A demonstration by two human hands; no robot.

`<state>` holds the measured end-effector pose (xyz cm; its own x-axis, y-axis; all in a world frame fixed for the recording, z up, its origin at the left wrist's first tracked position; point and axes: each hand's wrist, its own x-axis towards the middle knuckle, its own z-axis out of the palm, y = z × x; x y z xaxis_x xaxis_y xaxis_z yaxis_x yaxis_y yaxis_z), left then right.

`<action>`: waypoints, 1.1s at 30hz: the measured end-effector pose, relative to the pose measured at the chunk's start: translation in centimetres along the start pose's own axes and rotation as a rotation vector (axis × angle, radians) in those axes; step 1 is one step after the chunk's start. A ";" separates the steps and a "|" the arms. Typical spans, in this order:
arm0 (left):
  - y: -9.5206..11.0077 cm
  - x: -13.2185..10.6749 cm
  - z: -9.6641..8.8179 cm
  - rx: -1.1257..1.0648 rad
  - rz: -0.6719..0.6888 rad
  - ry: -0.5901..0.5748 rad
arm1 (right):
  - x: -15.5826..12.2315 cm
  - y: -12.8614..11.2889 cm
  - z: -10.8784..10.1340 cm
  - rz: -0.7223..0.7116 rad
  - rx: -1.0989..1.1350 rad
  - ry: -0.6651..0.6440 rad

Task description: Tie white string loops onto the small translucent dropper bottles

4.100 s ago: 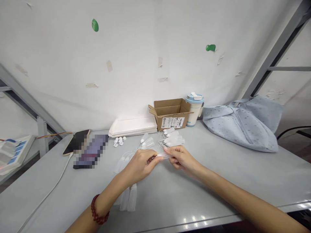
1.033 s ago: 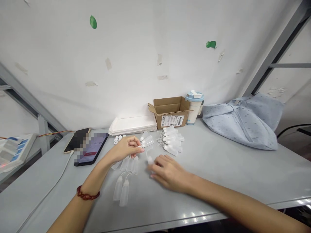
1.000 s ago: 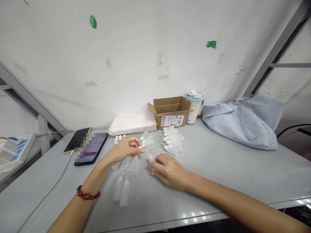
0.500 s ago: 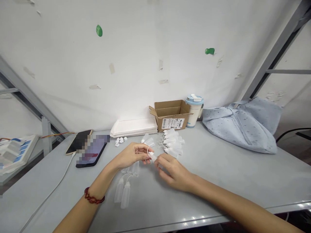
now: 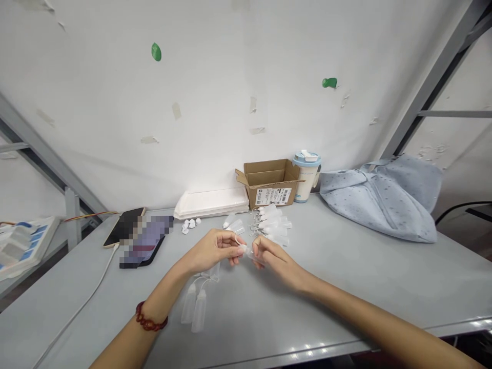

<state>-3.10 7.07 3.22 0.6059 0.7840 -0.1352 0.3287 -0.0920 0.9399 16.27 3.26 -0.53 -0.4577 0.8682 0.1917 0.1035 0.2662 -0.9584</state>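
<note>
A small translucent plastic squeeze bottle (image 5: 249, 252) is held between both hands above the table. My left hand (image 5: 217, 250) pinches its white cap end, where a thin curved strap shows. The fingers of my right hand (image 5: 273, 260) are closed around the bottle's body, hiding part of it. Two similar bottles with straps (image 5: 199, 310) lie near my left wrist, and more lie partly hidden under that hand. Behind my right hand is a pile of strapped bottles (image 5: 273, 224). Further bottles (image 5: 234, 224) rest just beyond my left hand.
Small white caps (image 5: 189, 224) sit by a white stack (image 5: 213, 201). An open cardboard box (image 5: 272, 189) and a lidded cup (image 5: 305, 177) stand against the wall. A blue cloth bag (image 5: 378, 202) lies right; two phones (image 5: 148, 243) and a white cable (image 5: 82, 308) lie left.
Both hands have shifted slightly right with the bottle. My left fingertips now pinch closer on its cap, and the bottle lies nearer to level. The view has tilted a little.
</note>
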 end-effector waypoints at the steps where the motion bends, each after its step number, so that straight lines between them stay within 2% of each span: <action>1: -0.1 0.0 0.1 -0.009 0.004 0.010 | 0.1 0.0 -0.1 0.030 0.057 0.004; 7: -0.1 0.2 0.7 -0.006 0.014 0.060 | 0.6 0.5 -0.4 0.199 0.369 0.001; 12: -0.1 0.3 0.9 -0.037 0.028 0.078 | 0.6 0.8 -0.4 0.255 0.531 0.023; 19: -0.3 0.5 0.7 -0.066 0.020 -0.004 | 0.4 0.3 -0.1 0.235 0.541 0.030; 24: -0.3 0.3 0.9 -0.027 0.062 0.050 | 0.5 0.5 -0.1 0.244 0.587 0.040; 28: -0.5 0.4 1.1 -0.079 0.074 0.117 | 0.5 0.9 -0.2 0.245 0.635 0.046; 33: -0.5 0.5 1.1 -0.101 0.108 0.075 | 0.4 0.7 -0.1 0.233 0.631 0.031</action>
<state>-2.12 6.83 2.30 0.5768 0.8168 -0.0116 0.1882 -0.1191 0.9749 16.26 3.89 -1.07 -0.4593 0.8875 -0.0382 -0.3436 -0.2172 -0.9137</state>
